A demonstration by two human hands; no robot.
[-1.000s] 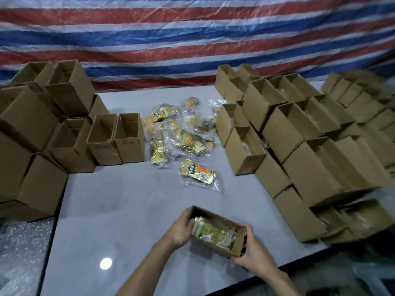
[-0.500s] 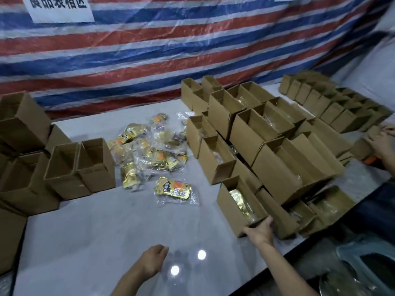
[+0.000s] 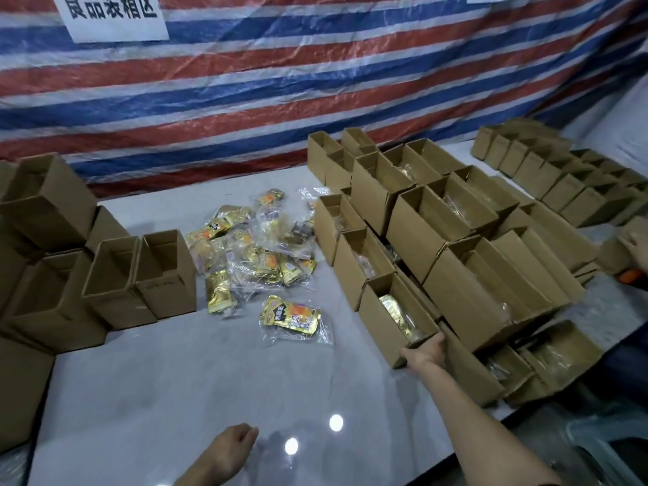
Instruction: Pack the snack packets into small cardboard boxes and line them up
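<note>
- The right hand (image 3: 426, 350) grips the near end of the filled box (image 3: 389, 320), right of centre in the frame. The thumb lies on the left face. The fingers go round the far corner, and how far they wrap cannot be seen.
- The box stands on the counter (image 3: 157, 398), mouth up, with a gold packet inside. It looks to be touching the last box of the row of packed boxes (image 3: 361, 264), which runs up toward the centre of the frame.
- The step in hand, as I judge it, is lining this box up. It goes best with a low push from the end face, so the box slides flat, does not tip, and its long side ends flush with its neighbour.
- The stacked boxes just to its right sit close, so a straight push avoids nudging them.
- The left hand (image 3: 233, 450) hangs at the lower centre with fingers loosely curled, holding nothing. It is free to reach next for the single packet (image 3: 291, 315) or an empty box (image 3: 164, 271) at the left.
- The loose snack packets (image 3: 259, 247) lie in a heap at the centre, well apart from both hands.
- A white sign (image 3: 115, 15) at the upper left, cut by the frame's top edge, appears to read 食品装箱区.
- The packets carry dark lettering on gold and orange, too small to read. The faint print on the empty box front is also illegible.
</note>
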